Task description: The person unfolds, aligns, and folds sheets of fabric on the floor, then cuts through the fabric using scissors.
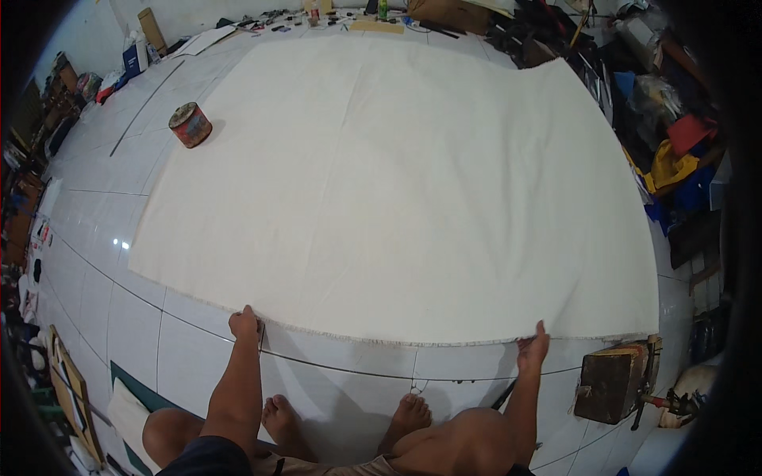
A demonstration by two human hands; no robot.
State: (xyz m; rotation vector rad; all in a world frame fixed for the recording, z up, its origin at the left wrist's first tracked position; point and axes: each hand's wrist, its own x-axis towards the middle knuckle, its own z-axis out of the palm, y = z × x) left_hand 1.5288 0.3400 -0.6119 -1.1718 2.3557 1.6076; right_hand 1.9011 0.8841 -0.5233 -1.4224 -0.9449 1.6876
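Note:
A large sheet of cream-white cloth (381, 190) with a frayed near edge lies spread over the tiled floor. My left hand (245, 323) pinches that near edge left of the middle, thumb on top. Further right, my right hand (534, 349) grips the same edge, its thumb above and fingers partly hidden beneath. Soft folds run through the cloth's right half, rising from around my right hand. A rusty red round tin (190, 125) rests on the cloth's far left edge.
A dark, worn block-shaped object (609, 385) stands by the near right corner. Piled bags and fabrics (675, 159) line the right side. Small items and a cardboard piece (377, 27) lie along the far wall. A thin rod (147, 109) lies at left. My bare feet (413, 412) are close to the edge.

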